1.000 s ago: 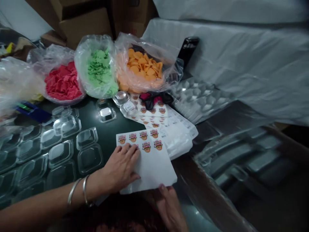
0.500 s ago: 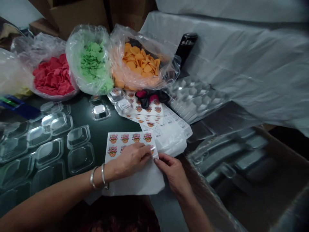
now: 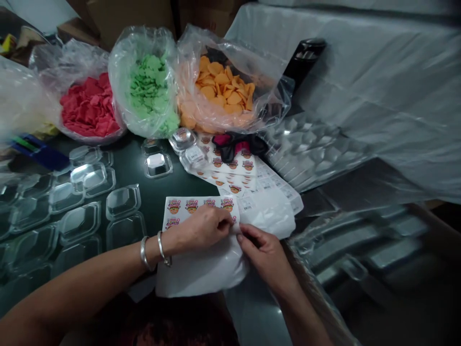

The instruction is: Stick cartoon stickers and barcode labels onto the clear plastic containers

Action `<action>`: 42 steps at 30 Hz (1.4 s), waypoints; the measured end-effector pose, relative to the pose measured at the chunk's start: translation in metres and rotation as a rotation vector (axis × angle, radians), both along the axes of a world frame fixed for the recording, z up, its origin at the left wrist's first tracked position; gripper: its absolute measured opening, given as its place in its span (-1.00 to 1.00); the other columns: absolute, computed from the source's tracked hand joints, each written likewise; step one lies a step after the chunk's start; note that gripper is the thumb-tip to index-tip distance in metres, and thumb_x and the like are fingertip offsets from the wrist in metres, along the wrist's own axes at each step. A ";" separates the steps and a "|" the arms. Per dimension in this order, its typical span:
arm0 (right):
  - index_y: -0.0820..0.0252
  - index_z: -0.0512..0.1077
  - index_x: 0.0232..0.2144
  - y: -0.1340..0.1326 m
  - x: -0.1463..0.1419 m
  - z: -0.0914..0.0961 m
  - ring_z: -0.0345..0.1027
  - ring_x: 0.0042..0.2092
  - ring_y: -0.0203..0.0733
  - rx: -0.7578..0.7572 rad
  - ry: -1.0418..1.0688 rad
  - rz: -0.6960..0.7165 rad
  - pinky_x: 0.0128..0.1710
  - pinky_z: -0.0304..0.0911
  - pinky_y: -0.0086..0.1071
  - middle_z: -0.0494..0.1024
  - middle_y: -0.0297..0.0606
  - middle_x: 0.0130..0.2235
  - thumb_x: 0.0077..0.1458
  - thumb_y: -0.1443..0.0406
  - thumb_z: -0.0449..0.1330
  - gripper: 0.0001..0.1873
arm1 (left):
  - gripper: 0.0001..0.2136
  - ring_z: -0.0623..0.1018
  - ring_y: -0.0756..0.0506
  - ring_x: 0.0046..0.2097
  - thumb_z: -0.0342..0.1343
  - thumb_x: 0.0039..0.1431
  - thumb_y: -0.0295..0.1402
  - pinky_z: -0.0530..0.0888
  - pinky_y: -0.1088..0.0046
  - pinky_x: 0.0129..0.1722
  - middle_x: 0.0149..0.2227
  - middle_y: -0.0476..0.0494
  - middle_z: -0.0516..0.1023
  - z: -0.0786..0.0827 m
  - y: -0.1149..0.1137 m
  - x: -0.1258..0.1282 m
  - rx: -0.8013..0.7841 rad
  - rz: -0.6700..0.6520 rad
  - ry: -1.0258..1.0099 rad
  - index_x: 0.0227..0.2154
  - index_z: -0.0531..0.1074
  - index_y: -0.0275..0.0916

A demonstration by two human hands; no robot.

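Observation:
A sheet of stickers (image 3: 201,269) with rows of colourful cartoon logos lies at the table's near edge; its lower part is plain white. My left hand (image 3: 205,225), with two silver bangles at the wrist, rests over the sheet, fingers pinched at its right side near a sticker. Whether a sticker is between those fingers is hidden. My right hand (image 3: 264,252) grips the sheet's right edge between thumb and fingers. Right behind lie more sticker sheets (image 3: 234,180) and white label sheets (image 3: 279,187).
Clear plastic lids (image 3: 124,199) spread across the dark table on the left. Open bags of red (image 3: 90,105), green (image 3: 149,84) and orange pieces (image 3: 226,89) stand at the back. Clear trays (image 3: 306,149) are at right, above a box of plastic containers (image 3: 356,240). A blue object (image 3: 39,151) sits left.
The view has shifted, so the background things appear further right. My left hand's fingers have curled in more tightly at the sheet's right side. The right hand keeps its grip.

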State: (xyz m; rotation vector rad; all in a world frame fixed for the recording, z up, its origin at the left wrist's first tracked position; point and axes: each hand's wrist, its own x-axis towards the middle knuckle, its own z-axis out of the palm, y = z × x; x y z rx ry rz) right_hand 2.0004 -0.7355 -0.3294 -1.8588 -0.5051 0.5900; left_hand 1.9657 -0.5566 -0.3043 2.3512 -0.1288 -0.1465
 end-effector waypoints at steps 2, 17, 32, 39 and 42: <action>0.26 0.50 -0.30 0.000 0.003 0.000 0.32 -0.45 -0.23 -0.126 -0.149 -0.035 -0.43 0.22 -0.42 0.45 -0.34 -0.51 0.05 0.21 0.07 -0.71 | -0.85 0.38 0.03 -0.50 -0.02 0.02 -0.53 0.25 0.55 -0.47 -0.55 -0.01 0.48 0.001 0.015 0.010 -0.059 0.156 0.023 -0.48 0.46 -0.30; 0.19 0.21 -0.63 0.092 -0.025 0.020 0.00 -0.53 -0.36 0.339 0.335 0.246 -0.52 -0.01 -0.44 0.16 -0.44 -0.61 0.13 0.04 0.07 -0.57 | -0.80 0.36 -0.08 -0.42 -0.04 0.19 -0.49 0.26 0.36 -0.40 -0.53 -0.05 0.43 0.035 0.044 -0.076 0.734 0.082 -0.608 -0.53 0.36 -0.25; 0.23 0.45 -0.42 0.131 -0.056 0.037 0.25 -0.43 -0.25 0.022 -0.044 0.565 -0.42 0.16 -0.39 0.39 -0.32 -0.51 0.17 0.18 0.00 -0.69 | -0.84 0.49 -0.02 -0.34 0.11 0.11 -0.30 0.42 0.46 -0.26 -0.42 -0.05 0.54 0.062 0.133 -0.126 -0.406 0.507 0.132 -0.45 0.46 -0.29; 0.25 0.40 -0.01 0.168 -0.079 0.023 0.20 0.08 0.17 0.043 -0.899 0.617 0.00 0.21 0.04 0.42 0.00 0.06 -0.06 0.42 0.25 -0.51 | -0.82 0.46 -0.04 -0.26 -0.02 0.11 -0.40 0.38 0.41 -0.16 -0.33 -0.09 0.52 0.075 0.214 -0.127 0.013 0.440 0.081 -0.37 0.48 -0.31; 0.24 0.40 -0.01 0.178 -0.086 0.018 0.19 0.10 0.19 -0.008 -0.962 0.694 -0.02 0.24 0.05 0.41 0.00 0.09 -0.09 0.44 0.25 -0.49 | -0.78 0.47 -0.05 -0.24 -0.07 0.06 -0.46 0.39 0.39 -0.13 -0.30 -0.11 0.51 0.074 0.219 -0.118 0.095 0.380 0.130 -0.37 0.49 -0.31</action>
